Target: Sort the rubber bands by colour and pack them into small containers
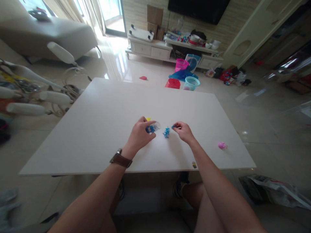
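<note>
1. A small clear jar (153, 127) with blue inside is being held tilted by the left hand (141, 134); its side is being gripped between the thumb and the fingers, and its clear end is being turned toward the right hand (184, 132).
2. A tiny blue piece (173, 126) is being pinched between the thumb and fingertips of the right hand – its exact shape cannot be told at this size.
3. A cluster of blue pieces (166, 132) is being borne by the white table (116, 110), between the two hands, near the jar and just beside the pinched piece.
4. Whether the jar is being rested on the table or held just above it cannot be told.
5. A yellow thing (148, 119) is being partly hidden by the left hand and the jar.
6. A brown-strapped watch (120, 158) is being worn on the left wrist.
7. A pink toy (222, 145) is being left untouched on the table – well apart from the right hand, toward the right edge.
8. A small yellow-and-dark figure (194, 165) is being flanked by the right forearm at the table's near edge.
</note>
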Available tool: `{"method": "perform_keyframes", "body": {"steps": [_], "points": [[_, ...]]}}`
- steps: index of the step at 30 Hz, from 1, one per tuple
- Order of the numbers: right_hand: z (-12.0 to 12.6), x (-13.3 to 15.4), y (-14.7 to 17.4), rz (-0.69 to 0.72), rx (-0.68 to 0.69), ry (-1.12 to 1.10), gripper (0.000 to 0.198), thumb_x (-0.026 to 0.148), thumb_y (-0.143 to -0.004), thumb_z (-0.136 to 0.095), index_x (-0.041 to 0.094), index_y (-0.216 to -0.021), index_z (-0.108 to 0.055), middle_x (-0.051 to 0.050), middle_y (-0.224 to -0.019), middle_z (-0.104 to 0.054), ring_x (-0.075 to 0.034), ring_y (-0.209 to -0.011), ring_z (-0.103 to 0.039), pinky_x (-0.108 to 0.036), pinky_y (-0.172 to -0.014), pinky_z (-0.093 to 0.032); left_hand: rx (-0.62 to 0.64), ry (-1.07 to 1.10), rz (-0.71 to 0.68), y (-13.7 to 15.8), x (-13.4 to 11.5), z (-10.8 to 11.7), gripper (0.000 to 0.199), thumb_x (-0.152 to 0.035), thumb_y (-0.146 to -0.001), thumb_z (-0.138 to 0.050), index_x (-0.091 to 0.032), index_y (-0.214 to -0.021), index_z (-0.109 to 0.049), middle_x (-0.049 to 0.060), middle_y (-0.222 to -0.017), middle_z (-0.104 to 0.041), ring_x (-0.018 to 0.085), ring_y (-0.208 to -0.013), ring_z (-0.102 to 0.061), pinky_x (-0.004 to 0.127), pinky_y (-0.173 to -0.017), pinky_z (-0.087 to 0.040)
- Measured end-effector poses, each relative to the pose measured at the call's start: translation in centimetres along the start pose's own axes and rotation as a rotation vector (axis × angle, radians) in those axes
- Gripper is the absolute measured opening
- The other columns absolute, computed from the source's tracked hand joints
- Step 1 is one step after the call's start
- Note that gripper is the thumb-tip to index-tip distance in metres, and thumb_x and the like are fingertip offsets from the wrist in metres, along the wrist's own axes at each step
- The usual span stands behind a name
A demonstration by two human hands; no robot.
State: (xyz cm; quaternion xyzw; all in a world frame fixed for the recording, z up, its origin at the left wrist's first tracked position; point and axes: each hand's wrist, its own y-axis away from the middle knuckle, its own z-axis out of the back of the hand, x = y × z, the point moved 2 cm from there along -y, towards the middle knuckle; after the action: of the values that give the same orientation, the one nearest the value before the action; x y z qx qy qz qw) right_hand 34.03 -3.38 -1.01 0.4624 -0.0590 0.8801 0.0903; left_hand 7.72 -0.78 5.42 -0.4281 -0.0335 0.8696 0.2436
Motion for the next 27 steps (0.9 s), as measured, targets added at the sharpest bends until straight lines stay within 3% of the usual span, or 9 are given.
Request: {"method": "perform_keyframes", "body": {"steps": [6, 12, 16, 21, 27], "points": [[-0.7, 3.2, 1.3, 0.021, 0.04, -0.332, 0.016, 0.032, -0.074, -0.077, 0.019, -0.082, -0.076, -0.002, -0.073, -0.073, -0.018, -0.069, -0.066, -0.03, -0.069, -0.053, 0.159, -0.034, -0.038, 0.3, -0.4, -2.0, 0.05, -0.008, -0.072, -0.062, -0.025, -0.115, -0.078, 0.005, -0.098, -0.056, 0.017, -0.081, -0.059, 0.032, -0.077, -0.052], [-1.1, 5.6, 2.8, 0.298, -0.008, -0.139, 0.01, 0.025, -0.082, -0.074, 0.022, -0.087, -0.083, -0.005, -0.081, -0.075, -0.018, -0.073, -0.067, -0.03, -0.068, -0.053, 0.207, -0.053, -0.049, 0.2, -1.1, -2.7, 0.044, -0.008, -0.073, -0.061, -0.023, -0.111, -0.077, 0.006, -0.096, -0.054, 0.019, -0.082, -0.057, 0.032, -0.075, -0.051], [-1.0, 5.8, 3.1, 0.389, 0.02, -0.062, 0.011, 0.024, -0.087, -0.073, 0.023, -0.09, -0.084, -0.004, -0.082, -0.072, -0.015, -0.071, -0.064, -0.028, -0.068, -0.052, 0.222, -0.049, -0.048, 0.1, -1.1, -3.0, 0.043, -0.009, -0.073, -0.062, -0.023, -0.112, -0.077, 0.005, -0.094, -0.053, 0.019, -0.082, -0.057, 0.033, -0.077, -0.05], [-0.8, 6.2, 3.2, 0.407, 0.069, -0.037, 0.011, 0.021, -0.089, -0.071, 0.021, -0.09, -0.082, -0.004, -0.081, -0.072, -0.015, -0.071, -0.064, -0.027, -0.067, -0.05, 0.231, -0.016, -0.054, 0.1, -0.8, -3.5, 0.041, -0.009, -0.073, -0.062, -0.024, -0.108, -0.078, 0.004, -0.092, -0.053, 0.018, -0.082, -0.057, 0.033, -0.078, -0.049], [-0.2, 6.4, 3.1, 0.313, 0.081, -0.073, 0.002, 0.022, -0.085, -0.075, 0.021, -0.085, -0.074, 0.0, -0.077, -0.073, -0.015, -0.071, -0.066, -0.027, -0.067, -0.052, 0.237, 0.051, -0.058, 0.1, -0.7, -3.8, 0.043, -0.011, -0.073, -0.065, -0.026, -0.111, -0.078, 0.003, -0.091, -0.053, 0.017, -0.082, -0.057, 0.032, -0.076, -0.049]]}}
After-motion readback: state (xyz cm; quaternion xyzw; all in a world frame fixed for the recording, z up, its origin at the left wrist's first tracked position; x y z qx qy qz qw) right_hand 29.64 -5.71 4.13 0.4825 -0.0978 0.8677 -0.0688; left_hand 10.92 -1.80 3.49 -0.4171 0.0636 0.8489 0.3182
